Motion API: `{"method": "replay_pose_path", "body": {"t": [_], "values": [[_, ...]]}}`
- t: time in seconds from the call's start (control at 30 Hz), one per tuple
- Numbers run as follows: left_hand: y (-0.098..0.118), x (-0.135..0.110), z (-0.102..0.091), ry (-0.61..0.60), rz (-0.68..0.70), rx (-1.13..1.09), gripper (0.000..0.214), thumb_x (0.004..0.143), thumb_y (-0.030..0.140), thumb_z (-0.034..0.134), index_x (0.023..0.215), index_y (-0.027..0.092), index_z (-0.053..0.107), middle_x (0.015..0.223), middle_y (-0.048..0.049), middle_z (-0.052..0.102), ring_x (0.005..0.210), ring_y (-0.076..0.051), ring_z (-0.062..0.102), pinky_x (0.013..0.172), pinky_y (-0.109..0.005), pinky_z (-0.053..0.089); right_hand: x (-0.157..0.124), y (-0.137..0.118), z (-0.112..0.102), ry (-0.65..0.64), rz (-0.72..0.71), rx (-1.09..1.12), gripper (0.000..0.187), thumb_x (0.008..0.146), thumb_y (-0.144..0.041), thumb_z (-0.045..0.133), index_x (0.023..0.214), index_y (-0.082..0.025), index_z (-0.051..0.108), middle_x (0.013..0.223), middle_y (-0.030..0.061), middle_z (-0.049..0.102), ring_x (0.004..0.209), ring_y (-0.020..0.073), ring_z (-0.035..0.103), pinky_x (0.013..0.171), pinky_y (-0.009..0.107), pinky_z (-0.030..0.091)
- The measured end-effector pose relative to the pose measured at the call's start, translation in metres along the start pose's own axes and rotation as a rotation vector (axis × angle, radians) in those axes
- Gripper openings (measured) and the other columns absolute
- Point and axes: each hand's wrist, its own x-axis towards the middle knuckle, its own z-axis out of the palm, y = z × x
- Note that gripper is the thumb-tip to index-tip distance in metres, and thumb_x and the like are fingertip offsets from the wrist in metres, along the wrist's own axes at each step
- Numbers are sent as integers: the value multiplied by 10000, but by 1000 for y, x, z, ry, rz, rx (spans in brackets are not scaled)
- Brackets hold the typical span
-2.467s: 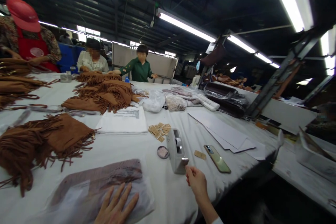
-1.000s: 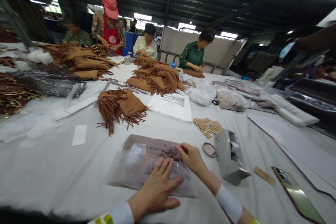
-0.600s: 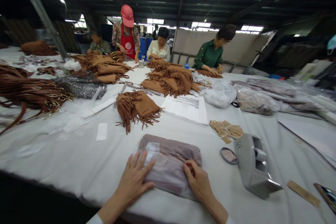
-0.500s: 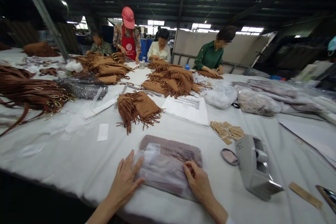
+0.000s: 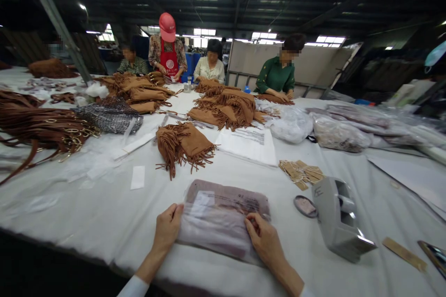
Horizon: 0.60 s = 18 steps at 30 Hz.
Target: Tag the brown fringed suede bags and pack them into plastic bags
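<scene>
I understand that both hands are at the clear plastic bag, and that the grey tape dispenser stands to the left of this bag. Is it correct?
Not quite: the grey tape dispenser stands to the right of the clear plastic bag, as the head view shows. Both the left hand and right hand are indeed at it.

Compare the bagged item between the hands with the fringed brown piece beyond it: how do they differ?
The bagged item is in clear plastic and looks mauve; the fringed brown piece is uncovered. The bagged item lies flat; the fringed brown piece has bunched, splayed strands. The left hand and right hand are at the bagged item; no hand touches the fringed brown piece. Both lie on the white table cover.
</scene>
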Motion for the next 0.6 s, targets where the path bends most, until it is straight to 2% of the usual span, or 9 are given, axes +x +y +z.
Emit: {"method": "replay_pose_path", "body": {"t": [0.2,0.3,0.43,0.53,0.6], "values": [[-7,5,8,24,18,197,322,899,383,454,635,218,535,528,-3,549,492,-146,496,499,-243,256,2,-1,-1,6,-9,13,258,893,-425,439,869,-214,585,583,-18,582,512,158,555,536,271,409],[-8,6,7,63,67,264,287,904,366,457,686,215,567,577,-21,565,538,-175,533,517,-257,316,1,0,0,5,-10,15,258,891,-428,442,872,-214,584,584,-17,581,521,160,559,537,271,411],[-12,6,1,45,271,258,251,927,245,366,915,201,614,906,-76,642,843,-202,605,746,-316,465,0,2,0,7,-11,11,263,886,-432,447,879,-211,590,596,-6,595,536,169,566,535,276,407],[-14,4,-7,-57,462,219,337,906,139,314,939,224,639,984,-55,673,930,-173,610,867,-315,479,2,2,0,11,-2,26,253,880,-420,458,877,-209,598,600,-2,601,546,175,573,535,277,405],[-13,-2,-10,-106,549,203,372,902,126,307,1070,230,622,1060,-52,683,975,-163,617,899,-314,486,1,-2,-1,34,3,55,232,869,-401,478,860,-208,607,590,-3,598,542,175,572,531,274,402]]}}
